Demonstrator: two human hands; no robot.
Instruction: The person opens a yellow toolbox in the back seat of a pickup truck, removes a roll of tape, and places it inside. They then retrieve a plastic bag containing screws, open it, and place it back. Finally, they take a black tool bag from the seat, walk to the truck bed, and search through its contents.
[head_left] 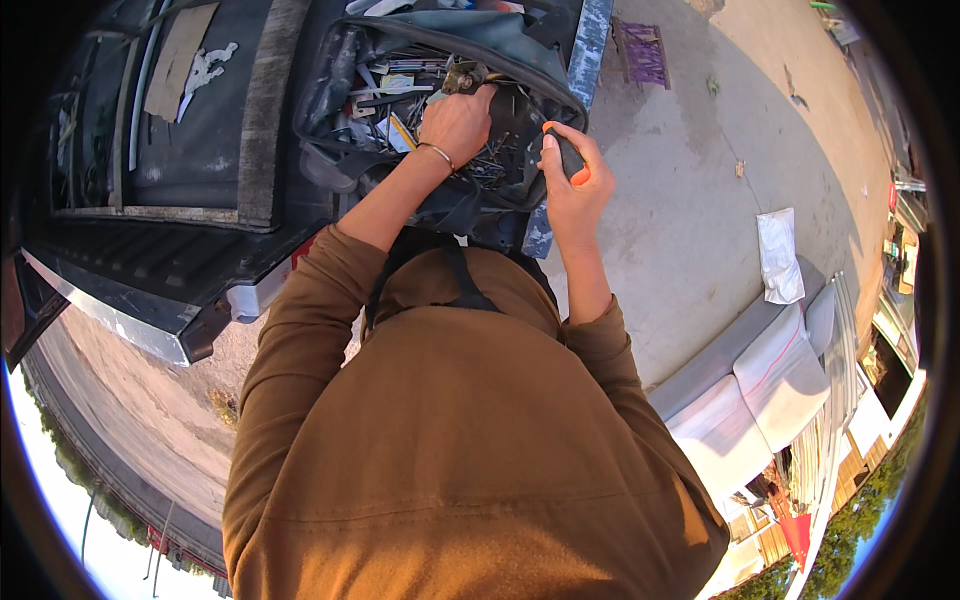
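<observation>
- step in hand, judged: sorting through the open bag [345,75]; left hand [455,128] works inside it, right hand [580,180] keeps a dark handle [570,155] with orange parts ready.
- handle: in the right fingers, above the bag's right edge; what kind of tool, cannot tell.
- metal piece [464,77]: toward the bag's far edge, right at the left fingertips.
- thin metal bits [495,168]: loose, near the bag's right and near edges. a yellow strip [402,132] lies left of the left hand.
- next move, my reading: calls for a clear pinch with the left hand, and room made among the clutter; the handle needs to stay out of the way of that reach.
- left pose: forearm comes in over the near edge, slanting rightward; back of hand up, wrist banded by a bracelet [437,153]. fingers curled, tips partly hidden; cannot tell how far open, or whether they grip the metal piece.
- right pose: forearm nearly straight up from the sleeve, outside the right edge; thumb and fingers closed around the handle, index reaching toward its orange end.
</observation>
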